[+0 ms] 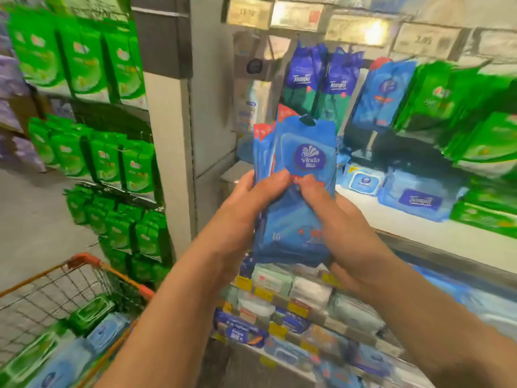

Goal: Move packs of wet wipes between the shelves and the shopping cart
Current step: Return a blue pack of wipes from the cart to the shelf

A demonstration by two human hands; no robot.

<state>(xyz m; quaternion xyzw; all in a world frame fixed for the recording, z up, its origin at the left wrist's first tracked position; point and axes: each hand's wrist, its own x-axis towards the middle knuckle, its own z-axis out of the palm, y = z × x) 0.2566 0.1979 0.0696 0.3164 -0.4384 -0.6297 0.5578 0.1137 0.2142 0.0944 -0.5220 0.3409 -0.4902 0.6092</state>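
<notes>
Supermarket shelves (436,233) behind, both hands (251,203) gripping upright stack of blue wipes packs (299,191), orange cart (92,264) lower left

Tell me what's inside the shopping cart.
The shopping cart holds green packs and light blue packs of wipes. Its lower part runs out of frame, so anything deeper is unseen.

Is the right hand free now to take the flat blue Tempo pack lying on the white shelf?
Probably not yet: the right hand and left hand both grip the blue Vinda packs. The Tempo pack itself lies uncovered.
</notes>
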